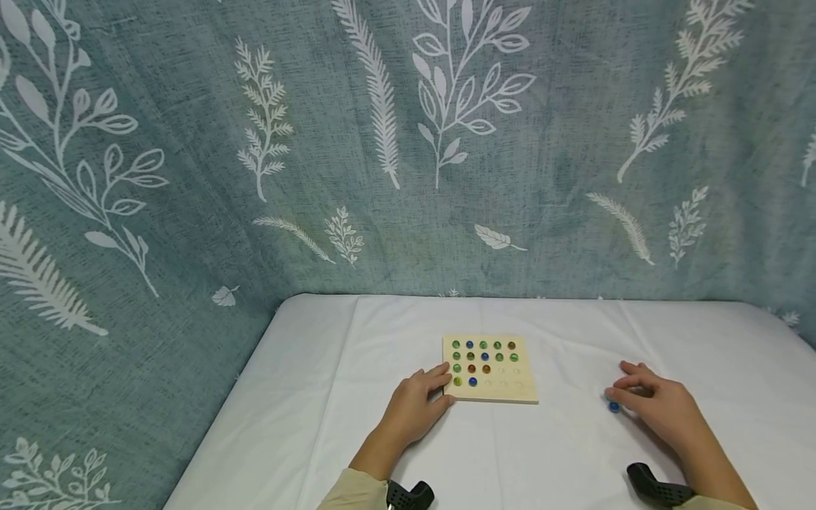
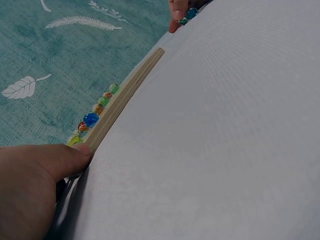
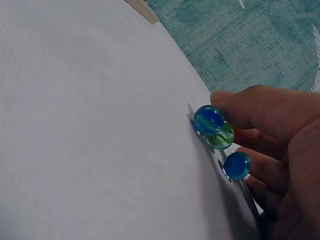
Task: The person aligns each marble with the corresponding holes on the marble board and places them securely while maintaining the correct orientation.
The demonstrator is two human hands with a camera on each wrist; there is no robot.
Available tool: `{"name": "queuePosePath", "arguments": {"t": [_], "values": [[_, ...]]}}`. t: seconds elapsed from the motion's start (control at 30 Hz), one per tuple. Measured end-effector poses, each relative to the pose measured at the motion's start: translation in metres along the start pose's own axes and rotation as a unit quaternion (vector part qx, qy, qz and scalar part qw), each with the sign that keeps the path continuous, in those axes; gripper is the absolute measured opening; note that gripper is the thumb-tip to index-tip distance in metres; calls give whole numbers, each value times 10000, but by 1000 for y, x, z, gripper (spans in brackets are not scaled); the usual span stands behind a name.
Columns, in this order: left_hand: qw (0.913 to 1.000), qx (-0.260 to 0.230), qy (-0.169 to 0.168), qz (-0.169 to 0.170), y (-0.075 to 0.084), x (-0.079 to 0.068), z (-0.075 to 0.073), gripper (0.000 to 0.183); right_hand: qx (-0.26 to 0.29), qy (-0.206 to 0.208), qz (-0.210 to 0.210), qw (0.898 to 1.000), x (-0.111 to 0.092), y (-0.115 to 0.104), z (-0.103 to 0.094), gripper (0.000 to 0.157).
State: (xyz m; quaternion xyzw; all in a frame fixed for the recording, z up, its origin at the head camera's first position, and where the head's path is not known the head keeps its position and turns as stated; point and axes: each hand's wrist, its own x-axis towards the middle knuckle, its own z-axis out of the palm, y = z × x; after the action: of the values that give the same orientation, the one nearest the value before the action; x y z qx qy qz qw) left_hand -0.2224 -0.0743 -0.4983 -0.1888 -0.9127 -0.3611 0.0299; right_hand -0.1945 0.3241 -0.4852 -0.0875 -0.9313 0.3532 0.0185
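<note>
A pale wooden board [image 1: 491,394] with rows of hollows lies on the white cloth, many of them holding green, blue and brown marbles. Bare hollows show at its near right. My left hand [image 1: 416,405] grips the board's near left corner, the thumb [image 2: 75,157] against the front edge and the fingers along the left side. Off to the right, my right hand [image 1: 656,404] is low over the cloth with loosely bent fingers. Beside its fingertips sit a blue marble [image 3: 208,119], a green marble [image 3: 223,138] partly behind it, and another blue marble [image 3: 237,165].
White cloth [image 1: 548,460] covers the table surface, with soft creases. A teal curtain [image 1: 408,234] printed with white leaves hangs behind it and along the left. Black wrist devices [image 1: 656,487] sit below both hands.
</note>
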Motion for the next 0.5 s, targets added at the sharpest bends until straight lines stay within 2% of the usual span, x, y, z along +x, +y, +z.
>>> {"name": "queuePosePath", "arguments": {"t": [0.2, 0.5], "values": [[10000, -49, 3, -27, -1, 0, 0, 43, -134, -31, 96, 9999, 0, -3, 0, 57], [9999, -136, -53, -14, -2, 2, 1, 43, -378, -114, 0, 9992, -2, -5, 1, 55]]}}
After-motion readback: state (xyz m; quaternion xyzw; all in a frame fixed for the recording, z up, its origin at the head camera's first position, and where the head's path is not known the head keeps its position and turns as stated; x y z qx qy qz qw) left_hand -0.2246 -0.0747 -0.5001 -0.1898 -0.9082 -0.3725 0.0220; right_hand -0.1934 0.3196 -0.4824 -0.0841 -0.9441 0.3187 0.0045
